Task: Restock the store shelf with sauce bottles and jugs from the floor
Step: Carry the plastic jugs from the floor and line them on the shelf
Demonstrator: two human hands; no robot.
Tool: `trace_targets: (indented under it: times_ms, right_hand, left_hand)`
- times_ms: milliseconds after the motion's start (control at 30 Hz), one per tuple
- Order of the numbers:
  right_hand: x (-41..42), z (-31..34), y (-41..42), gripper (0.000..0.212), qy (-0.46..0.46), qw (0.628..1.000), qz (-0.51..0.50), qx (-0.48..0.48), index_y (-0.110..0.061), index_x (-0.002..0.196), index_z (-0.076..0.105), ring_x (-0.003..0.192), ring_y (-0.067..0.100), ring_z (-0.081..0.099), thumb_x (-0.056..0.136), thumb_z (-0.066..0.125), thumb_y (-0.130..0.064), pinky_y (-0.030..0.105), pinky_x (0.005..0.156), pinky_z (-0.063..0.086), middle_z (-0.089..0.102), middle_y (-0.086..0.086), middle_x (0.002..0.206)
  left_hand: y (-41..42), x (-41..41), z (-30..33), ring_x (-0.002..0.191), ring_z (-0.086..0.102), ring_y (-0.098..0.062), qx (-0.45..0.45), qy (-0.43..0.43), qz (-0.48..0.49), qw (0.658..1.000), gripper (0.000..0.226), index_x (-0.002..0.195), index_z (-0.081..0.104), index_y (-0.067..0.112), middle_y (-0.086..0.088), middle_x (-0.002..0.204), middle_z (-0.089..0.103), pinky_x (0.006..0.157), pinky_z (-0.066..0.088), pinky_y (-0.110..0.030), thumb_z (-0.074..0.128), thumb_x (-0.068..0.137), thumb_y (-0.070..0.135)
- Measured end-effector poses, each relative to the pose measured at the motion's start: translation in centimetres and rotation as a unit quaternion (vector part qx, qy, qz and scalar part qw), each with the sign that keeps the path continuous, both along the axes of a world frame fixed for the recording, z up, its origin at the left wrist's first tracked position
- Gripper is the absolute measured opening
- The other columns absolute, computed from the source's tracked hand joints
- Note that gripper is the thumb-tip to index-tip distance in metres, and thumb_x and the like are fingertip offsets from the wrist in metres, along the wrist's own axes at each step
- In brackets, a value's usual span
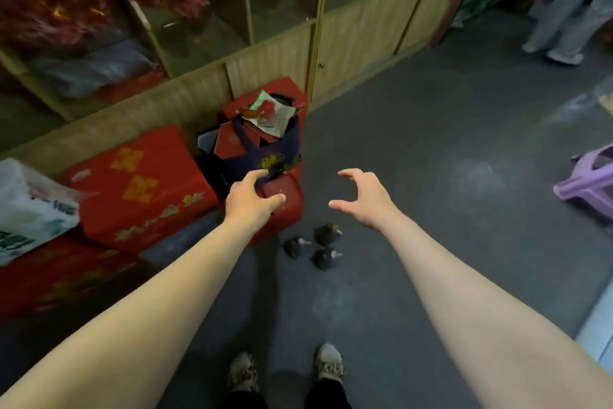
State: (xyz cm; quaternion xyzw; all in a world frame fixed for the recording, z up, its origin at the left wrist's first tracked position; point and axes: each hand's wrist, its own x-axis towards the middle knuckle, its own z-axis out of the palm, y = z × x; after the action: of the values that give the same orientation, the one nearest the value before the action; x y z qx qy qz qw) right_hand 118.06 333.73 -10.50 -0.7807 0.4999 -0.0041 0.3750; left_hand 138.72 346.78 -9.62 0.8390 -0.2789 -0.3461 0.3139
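Three dark sauce bottles (315, 246) stand upright on the floor (431, 176), clustered below and between both hands. The right hand (363, 199), its grip a wide empty claw, hovers nearer them; the left hand (252, 198), grip likewise empty, hovers over a red box (282, 206).

The person's forearms (159, 305) are bare with no sleeves, watch or rings in sight, while at the bottom centre of the frame dark trousers (326, 392) end above pale, worn lace-up sneakers (243, 372).
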Motion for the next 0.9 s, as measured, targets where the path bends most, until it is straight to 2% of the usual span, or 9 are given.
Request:
trace_targets:
  times_ms: [133, 267, 400, 533, 733, 833, 900]
  right_hand:
    - [-3.4, -6.8, -1.1, 0.072, 0.026, 0.999, -0.011, 0.045, -0.032, 0.143, 0.046, 0.113, 0.02, 0.055, 0.081, 0.082, -0.043, 0.03, 0.09, 0.046, 0.045, 0.005, 0.136]
    - [-6.6, -14.2, -1.4, 0.074, 0.047, 0.995, -0.034, 0.085, -0.031, 0.142, 0.048, 0.125, 0.022, 0.055, 0.078, 0.084, -0.041, 0.032, 0.101, 0.044, 0.046, 0.006, 0.138]
    - [-8.7, -22.5, -1.3, 0.071, 0.061, 0.99, -0.066, 0.106, -0.027, 0.141, 0.05, 0.12, 0.023, 0.057, 0.08, 0.083, -0.039, 0.028, 0.091, 0.047, 0.047, 0.008, 0.137]
    - [-10.3, -32.2, -0.6, 0.07, 0.073, 0.985, -0.098, 0.125, -0.026, 0.139, 0.051, 0.123, 0.026, 0.057, 0.079, 0.084, -0.038, 0.038, 0.105, 0.047, 0.048, 0.009, 0.137]
    - [-12.1, -47.2, 0.2, 0.073, 0.076, 0.979, -0.12, 0.149, -0.022, 0.142, 0.051, 0.119, 0.028, 0.058, 0.079, 0.086, -0.032, 0.036, 0.104, 0.046, 0.049, 0.013, 0.137]
    - [-12.7, -54.8, 0.1, 0.079, 0.073, 0.977, -0.119, 0.159, -0.023, 0.146, 0.048, 0.122, 0.028, 0.057, 0.078, 0.086, -0.033, 0.037, 0.105, 0.046, 0.049, 0.013, 0.14]
    - [-12.9, -59.5, -0.3, 0.085, 0.058, 0.979, -0.104, 0.162, -0.025, 0.15, 0.044, 0.128, 0.027, 0.054, 0.077, 0.088, -0.032, 0.039, 0.108, 0.045, 0.048, 0.012, 0.145]
  left_hand:
    - [-1.6, -4.4, -6.5, 0.128, 0.05, -0.028, 0.021, 0.043, -0.001, 0.999, 0.062, 0.135, 0.052, 0.038, -0.007, 0.135, 0.051, 0.107, 0.043, -0.042, 0.08, 0.08, 0.039]
    - [-2.7, -7.6, -13.7, 0.129, 0.049, -0.026, 0.044, 0.086, -0.004, 0.995, 0.062, 0.136, 0.052, 0.037, -0.004, 0.139, 0.05, 0.107, 0.043, -0.04, 0.08, 0.081, 0.036]
    - [-3.5, -9.3, -22.0, 0.128, 0.05, -0.025, 0.069, 0.109, -0.022, 0.991, 0.059, 0.135, 0.054, 0.032, -0.005, 0.136, 0.053, 0.106, 0.043, -0.039, 0.08, 0.082, 0.034]
    - [-3.6, -10.4, -31.4, 0.128, 0.051, -0.024, 0.082, 0.126, -0.042, 0.988, 0.056, 0.134, 0.056, 0.026, -0.005, 0.137, 0.055, 0.104, 0.042, -0.035, 0.079, 0.084, 0.032]
    - [-3.9, -11.4, -46.3, 0.133, 0.048, -0.024, 0.101, 0.185, -0.085, 0.974, 0.059, 0.14, 0.05, 0.026, -0.007, 0.145, 0.049, 0.098, 0.039, -0.03, 0.076, 0.087, 0.031]
    - [-4.6, -11.5, -53.9, 0.133, 0.047, -0.022, 0.082, 0.219, -0.111, 0.966, 0.062, 0.14, 0.049, 0.025, -0.005, 0.138, 0.051, 0.104, 0.04, -0.032, 0.078, 0.085, 0.025]
    - [-5.6, -11.5, -58.6, 0.13, 0.045, -0.015, 0.059, 0.232, -0.143, 0.96, 0.068, 0.144, 0.046, 0.021, 0.001, 0.131, 0.049, 0.103, 0.039, -0.026, 0.078, 0.084, 0.019]
